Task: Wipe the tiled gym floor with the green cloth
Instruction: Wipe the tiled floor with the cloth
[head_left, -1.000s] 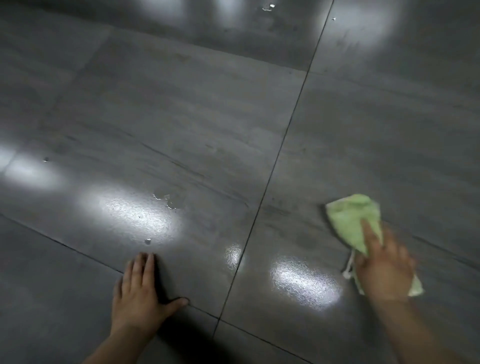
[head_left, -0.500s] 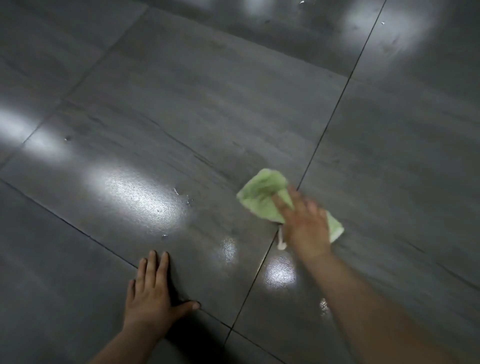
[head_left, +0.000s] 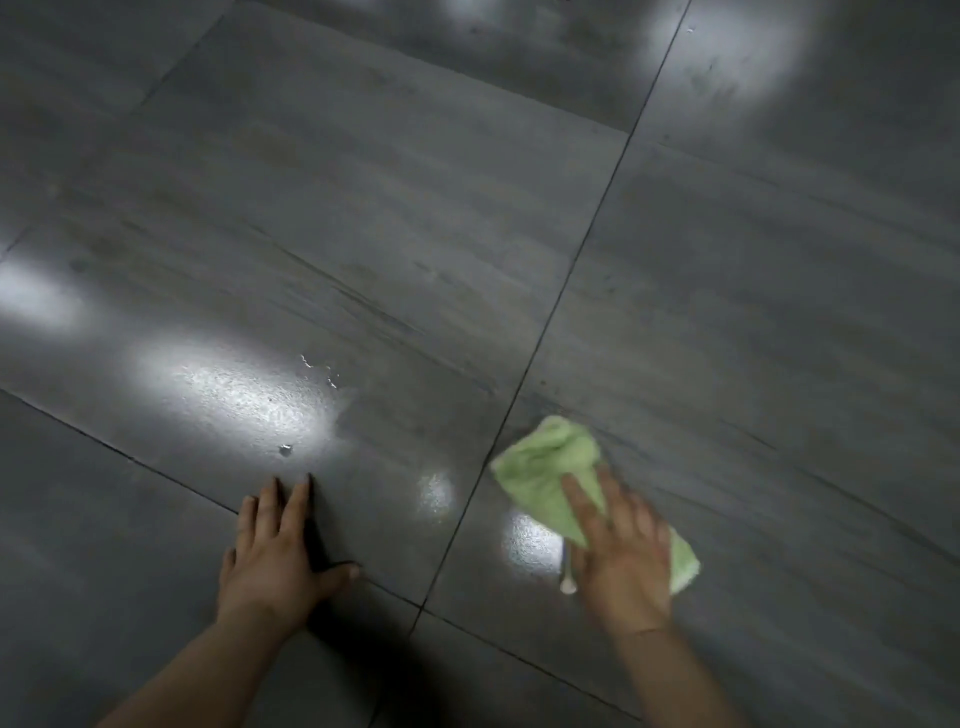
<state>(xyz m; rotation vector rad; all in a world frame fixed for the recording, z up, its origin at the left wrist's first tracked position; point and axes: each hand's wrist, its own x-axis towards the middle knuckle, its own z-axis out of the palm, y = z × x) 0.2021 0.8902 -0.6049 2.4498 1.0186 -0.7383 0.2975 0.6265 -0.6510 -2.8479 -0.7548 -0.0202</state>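
I've swept the green cloth (head_left: 545, 467) back over the grout line (head_left: 545, 322) to its right, right hand (head_left: 623, 545) pressing it flat, grip released, left hand (head_left: 275, 556) braced open-palmed left of the line, where droplets (head_left: 284, 449) on the floor (head_left: 363, 208) await wiping.

Nothing to read down here.
No lettering, label, brand, number or sign shows on the grey floor tiles (head_left: 415, 218) or on the green cloth (head_left: 545, 462). A small white tab (head_left: 568, 581) hangs at the cloth's near edge, and it is too blurred to tell whether it carries any print.
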